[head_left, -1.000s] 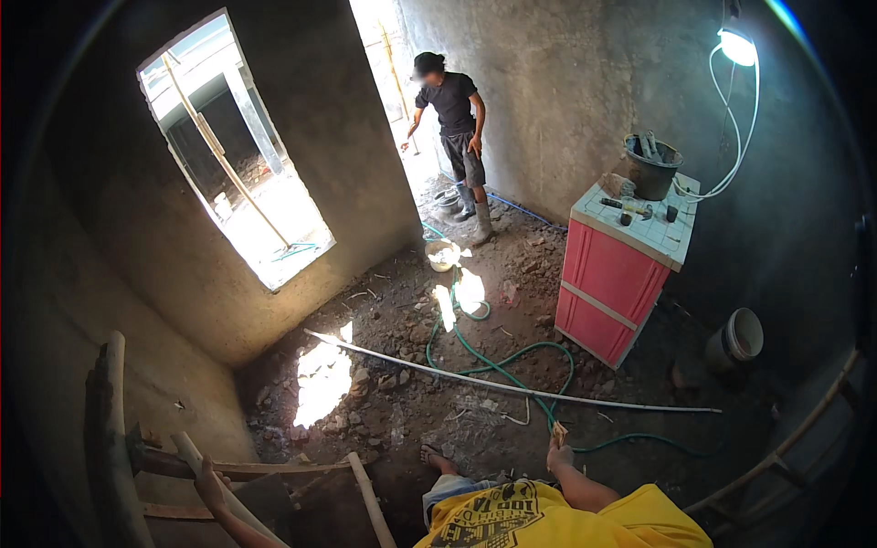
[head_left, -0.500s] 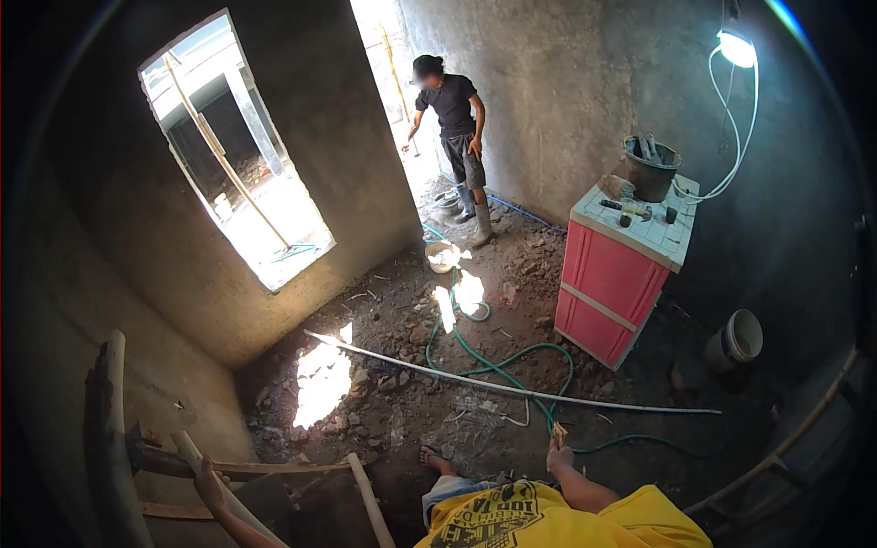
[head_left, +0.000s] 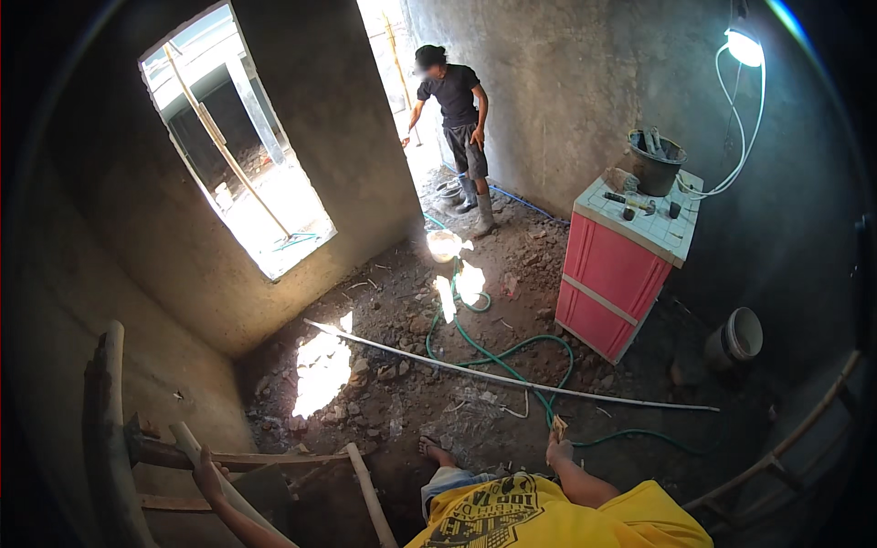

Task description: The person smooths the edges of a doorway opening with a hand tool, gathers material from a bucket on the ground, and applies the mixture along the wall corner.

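Note:
At the lower left, my left hand (head_left: 209, 475) is closed around a pale round pole (head_left: 242, 508) that slants up past a wooden crossbar (head_left: 274, 461). Low in the middle, my right hand (head_left: 559, 450) is closed on a small tan, wooden-looking piece (head_left: 560, 426), its exact kind too small to make out. A green hose (head_left: 539, 395) runs over the rubble just beyond that hand. Across it lies a long thin white pole (head_left: 475, 376).
A co-worker (head_left: 457, 105) stands by the bright doorway. A pink cabinet (head_left: 607, 274) carries a dark bucket (head_left: 655, 164) and a hammer (head_left: 638, 203). Another bucket (head_left: 742, 336) stands right. Broken stones (head_left: 393, 352) cover the floor. A lit lamp (head_left: 744, 48) hangs upper right.
My view has shifted slightly. Both hands keep their hold. The co-worker's outstretched hand has moved closer to the edge of the doorway.

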Motion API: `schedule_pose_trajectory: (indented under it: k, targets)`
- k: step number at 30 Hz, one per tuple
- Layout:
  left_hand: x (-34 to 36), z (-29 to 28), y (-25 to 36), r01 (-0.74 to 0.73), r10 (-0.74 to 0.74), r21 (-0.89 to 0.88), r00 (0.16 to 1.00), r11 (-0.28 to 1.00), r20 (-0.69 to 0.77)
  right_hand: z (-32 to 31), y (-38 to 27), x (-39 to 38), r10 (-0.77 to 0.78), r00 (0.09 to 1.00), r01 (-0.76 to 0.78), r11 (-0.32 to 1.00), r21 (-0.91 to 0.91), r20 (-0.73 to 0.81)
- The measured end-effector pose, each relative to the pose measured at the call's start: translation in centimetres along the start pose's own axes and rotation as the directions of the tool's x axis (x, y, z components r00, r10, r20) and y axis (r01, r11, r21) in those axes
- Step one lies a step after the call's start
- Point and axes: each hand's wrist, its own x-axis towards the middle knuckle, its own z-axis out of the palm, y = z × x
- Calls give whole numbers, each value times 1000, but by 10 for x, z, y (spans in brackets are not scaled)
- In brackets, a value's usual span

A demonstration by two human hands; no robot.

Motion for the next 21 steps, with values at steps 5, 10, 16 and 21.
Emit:
schedule_pose_trajectory:
  k: [5, 10, 16, 21]
  targets:
    - [4, -3, -1, 44, -45, 23, 999, 999, 22, -7, -15, -18, 48, 999, -49, 998, 26, 24]
    - [-3, 0, 3, 35, -35, 0, 999, 999, -2, -17, -25, -32, 68, 996, -70, 997, 32, 54]
    - [0, -1, 1, 47, -47, -31, 999, 998, 2, -10, -19, -23, 73, 997, -74, 996, 54, 30]
    - [-4, 1, 7, 28, -28, 0, 999, 1000, 25, -9, -13, -15, 74, 997, -75, 997, 31, 20]
